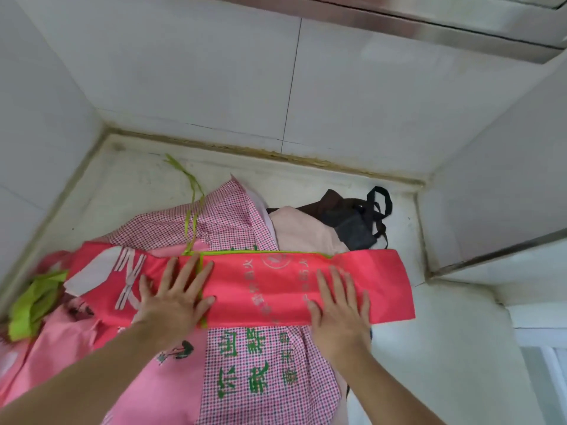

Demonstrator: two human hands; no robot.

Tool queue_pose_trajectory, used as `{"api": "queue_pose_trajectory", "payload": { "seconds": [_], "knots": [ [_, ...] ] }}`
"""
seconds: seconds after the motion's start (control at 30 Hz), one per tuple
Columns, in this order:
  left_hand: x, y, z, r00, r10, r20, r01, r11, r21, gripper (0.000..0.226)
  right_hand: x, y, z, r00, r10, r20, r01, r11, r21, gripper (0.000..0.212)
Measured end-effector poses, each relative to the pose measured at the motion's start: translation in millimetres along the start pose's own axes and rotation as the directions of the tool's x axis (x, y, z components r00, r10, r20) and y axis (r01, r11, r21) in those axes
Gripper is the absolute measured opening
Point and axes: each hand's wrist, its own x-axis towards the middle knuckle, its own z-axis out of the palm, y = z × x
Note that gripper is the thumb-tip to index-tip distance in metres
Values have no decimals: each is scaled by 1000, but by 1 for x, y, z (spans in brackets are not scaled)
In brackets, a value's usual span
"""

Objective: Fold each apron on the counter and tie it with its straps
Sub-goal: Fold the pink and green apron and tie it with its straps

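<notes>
A bright red apron [264, 286] lies folded into a long band across the pile on the counter, with green trim along its far edge. Its thin green strap [191, 207] runs from the band's far edge toward the back wall. My left hand [175, 297] presses flat on the band's left part, fingers spread. My right hand [339, 305] presses flat on its right part. Under the band lies a pink checked apron [260, 381] with green characters.
A pale pink cloth [300, 228] and a dark brown apron with black straps [352, 216] lie behind the band. Green fabric [33, 302] is bunched at the left. White tiled walls enclose the counter [429, 348]; a steel-edged ledge [491, 256] juts in on the right.
</notes>
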Motion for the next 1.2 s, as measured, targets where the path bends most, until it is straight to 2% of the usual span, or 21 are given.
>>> {"api": "queue_pose_trajectory", "payload": {
  "seconds": [0.07, 0.1, 0.13, 0.2, 0.23, 0.27, 0.37, 0.43, 0.5, 0.57, 0.63, 0.73, 0.77, 0.83, 0.87, 0.93, 0.97, 1.0, 1.03, 1.1, 1.2],
  "knots": [
    [-2, 5, 0, 998, -20, -52, 18, 999, -39, 72, 4, -1, -8, 997, 60, -46, -59, 998, 7, 73],
    [-7, 15, 1, 993, 14, -117, -23, 997, -79, 70, 2, -9, -14, 996, 24, -84, -20, 999, 39, 74],
    [-12, 27, 1, 980, 87, -178, -108, 987, -115, 70, -1, -19, -20, 994, -62, -94, 68, 996, 61, 72],
    [-22, 49, 6, 940, 278, -197, -302, 948, -100, 68, -11, -31, -21, 955, -292, -47, 294, 955, 40, 66],
    [-24, 53, 12, 927, 332, -176, -348, 935, -72, 67, -14, -29, -17, 938, -346, -5, 346, 938, 21, 64],
    [-24, 50, 15, 931, 338, -140, -349, 935, -59, 67, -15, -18, -11, 948, -319, 24, 318, 948, 9, 63],
    [-17, 15, 28, 953, 273, -132, -281, 959, -44, 69, -4, 38, 4, 998, 60, -16, -59, 997, 47, 68],
    [-16, -7, 35, 955, 239, -176, -252, 966, -53, 67, -1, 75, 1, 940, 342, -10, -336, 926, 172, 81],
    [-18, -18, 36, 964, 179, -198, -198, 977, -84, 65, 0, 102, -10, 844, 536, -24, -504, 808, 304, 88],
    [-21, -20, 37, 974, 160, -159, -177, 979, -103, 68, 1, 116, -18, 792, 611, 0, -577, 748, 328, 84],
    [-23, -17, 35, 975, 161, -155, -178, 978, -108, 71, 6, 120, -22, 778, 624, 69, -597, 701, 390, 72],
    [-24, -14, 30, 983, 133, -126, -151, 978, -146, 74, 12, 121, -32, 784, 599, 166, -573, 595, 563, 29],
    [-24, -13, 28, 988, 118, -96, -131, 981, -144, 76, 10, 123, -36, 778, 602, 178, -567, 552, 611, 15],
    [-27, -11, 22, 992, 107, -60, -114, 985, -129, 80, 3, 131, -45, 760, 622, 186, -512, 398, 761, 4],
    [-29, -12, 20, 993, 108, -54, -114, 985, -132, 81, -2, 134, -51, 758, 623, 190, -437, 269, 858, 2],
    [-34, -9, 19, 992, 115, -51, -122, 982, -146, 83, -16, 134, -62, 749, 613, 253, -216, -134, 967, 7],
    [-36, -6, 19, 991, 123, -54, -130, 980, -150, 83, -22, 133, -62, 752, 585, 304, -133, -317, 939, 5],
    [-39, -3, 20, 991, 123, -56, -131, 979, -156, 84, -28, 126, -61, 762, 539, 359, -100, -450, 888, 6],
    [-42, 2, 21, 991, 120, -54, -127, 979, -160, 83, -32, 118, -56, 782, 472, 407, -114, -533, 838, 15],
    [-45, 8, 22, 993, 103, -61, -111, 981, -157, 83, -37, 97, -44, 810, 328, 486, -235, -577, 782, 28],
    [-46, 17, 20, 977, 154, -150, -174, 977, -127, 76, -34, 61, -32, 825, 223, 519, -355, -510, 783, 34]
  ]
}}
